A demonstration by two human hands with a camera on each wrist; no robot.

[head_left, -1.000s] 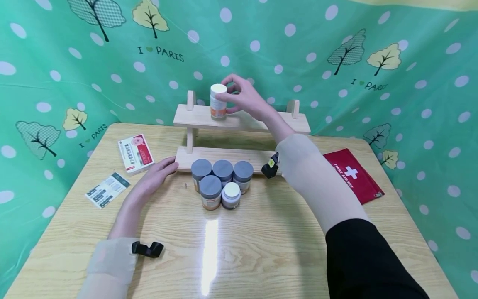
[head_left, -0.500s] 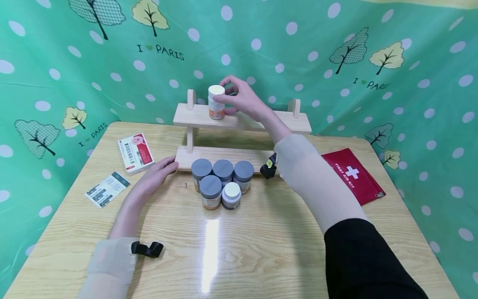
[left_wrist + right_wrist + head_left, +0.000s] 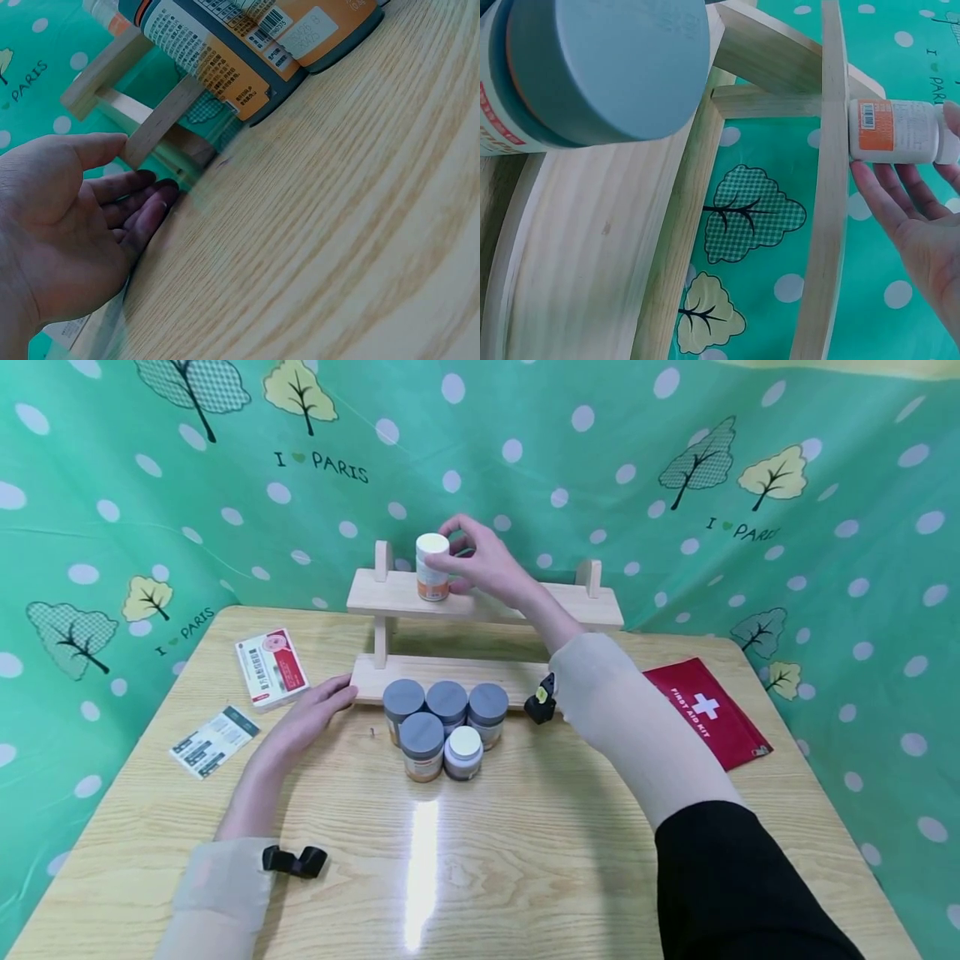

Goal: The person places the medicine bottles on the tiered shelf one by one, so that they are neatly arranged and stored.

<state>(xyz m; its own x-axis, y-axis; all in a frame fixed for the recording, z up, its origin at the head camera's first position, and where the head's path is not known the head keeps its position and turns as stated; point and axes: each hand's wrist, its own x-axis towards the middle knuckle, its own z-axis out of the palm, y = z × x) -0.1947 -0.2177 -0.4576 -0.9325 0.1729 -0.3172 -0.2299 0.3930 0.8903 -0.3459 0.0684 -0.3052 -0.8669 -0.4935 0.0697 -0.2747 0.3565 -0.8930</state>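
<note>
My right hand (image 3: 487,562) holds a white pill bottle (image 3: 432,578) with an orange-banded label between thumb and fingers. The bottle stands upright at the left part of the upper board of a two-tier wooden shelf (image 3: 525,603); its base is at the board in the right wrist view. My left hand (image 3: 318,706) touches the left end of the lower board (image 3: 169,124), thumb at the board's end and the other fingers loosely bent beside it. In front of the lower board stand several grey-capped jars (image 3: 423,745) and a small white-capped bottle (image 3: 464,752).
At the left of the table lie a red and white box (image 3: 273,668) and a flat white and green packet (image 3: 215,742). A red first aid kit pouch (image 3: 708,714) lies at the right, partly behind my right sleeve. Green patterned cloth (image 3: 480,460) hangs behind the shelf.
My right hand has shifted slightly to the left along the upper board with the pill bottle. The left hand and the jars have stayed in place.
</note>
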